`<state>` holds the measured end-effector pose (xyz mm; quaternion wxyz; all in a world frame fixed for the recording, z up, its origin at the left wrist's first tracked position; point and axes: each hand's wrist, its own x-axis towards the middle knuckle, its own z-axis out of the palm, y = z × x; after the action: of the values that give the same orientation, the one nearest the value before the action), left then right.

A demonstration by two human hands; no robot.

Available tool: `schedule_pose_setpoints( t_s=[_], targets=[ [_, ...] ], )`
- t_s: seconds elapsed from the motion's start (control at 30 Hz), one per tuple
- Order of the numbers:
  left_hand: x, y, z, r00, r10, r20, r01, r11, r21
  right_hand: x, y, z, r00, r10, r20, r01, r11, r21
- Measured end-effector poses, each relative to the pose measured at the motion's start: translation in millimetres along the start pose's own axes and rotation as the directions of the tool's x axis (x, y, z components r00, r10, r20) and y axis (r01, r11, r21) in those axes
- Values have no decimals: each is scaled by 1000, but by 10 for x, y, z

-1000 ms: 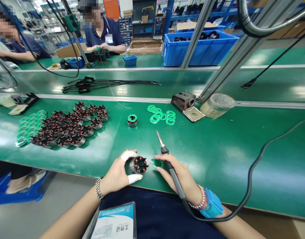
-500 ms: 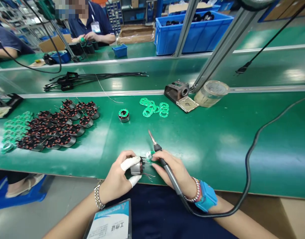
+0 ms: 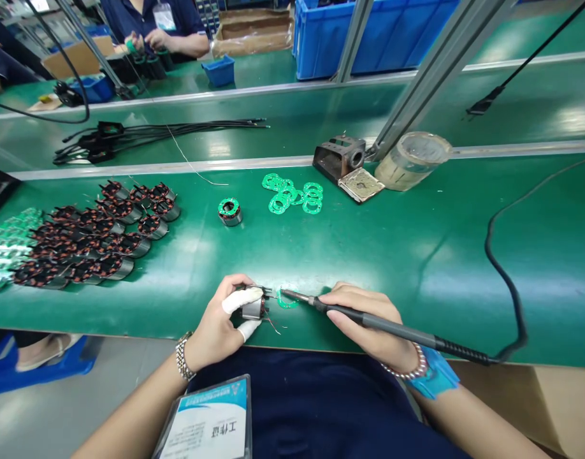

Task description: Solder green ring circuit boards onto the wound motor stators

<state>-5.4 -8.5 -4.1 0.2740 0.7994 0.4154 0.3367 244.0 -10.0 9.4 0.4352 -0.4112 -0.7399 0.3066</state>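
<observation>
My left hand [image 3: 222,319], with white finger cots on thumb and finger, is closed around a motor stator [image 3: 252,310] lying on its side, its thin wires [image 3: 273,325] sticking out to the right. A soldering iron [image 3: 369,319] is gripped in my right hand [image 3: 364,312], its tip pointing left. That tip meets the upper part of a green ring-shaped circuit board [image 3: 287,305] beside the stator; whether it touches the board I cannot tell. Farther back stands another stator [image 3: 230,213] with a green ring board on top.
Several stators [image 3: 106,236] cover the left, beside green boards [image 3: 10,239]. Loose ring boards [image 3: 292,193] lie mid-table. A soldering iron stand [image 3: 340,159] and a round container [image 3: 411,162] sit by a metal post. The iron's cord [image 3: 507,280] loops right. A co-worker [image 3: 153,32] works opposite.
My right hand has shifted right and swung the soldering iron from pointing away to pointing left, its tip now at the ring board. My fingers have left the board. The left hand still holds the stator.
</observation>
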Motion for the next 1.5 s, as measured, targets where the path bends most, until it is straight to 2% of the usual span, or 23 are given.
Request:
schedule_pose_setpoints(
  t_s=[0.27, 0.57, 1.1, 1.5],
  targets=[
    [3, -6, -5, 999, -4, 34, 4, 1000, -14, 23, -5, 19, 997, -21, 75, 19, 999, 25],
    [7, 3, 6, 1000, 9, 14, -9, 1000, -4, 19, -6, 23, 992, 9, 124, -15, 998, 54],
    [7, -2, 10, 1000, 10, 16, -10, 999, 38, 9, 20, 27, 991, -63, 120, 52, 994, 94],
    [-6, -5, 22, 1000, 9, 13, -9, 1000, 17, -18, 57, -9, 998, -64, 12, 63, 991, 119]
  ],
)
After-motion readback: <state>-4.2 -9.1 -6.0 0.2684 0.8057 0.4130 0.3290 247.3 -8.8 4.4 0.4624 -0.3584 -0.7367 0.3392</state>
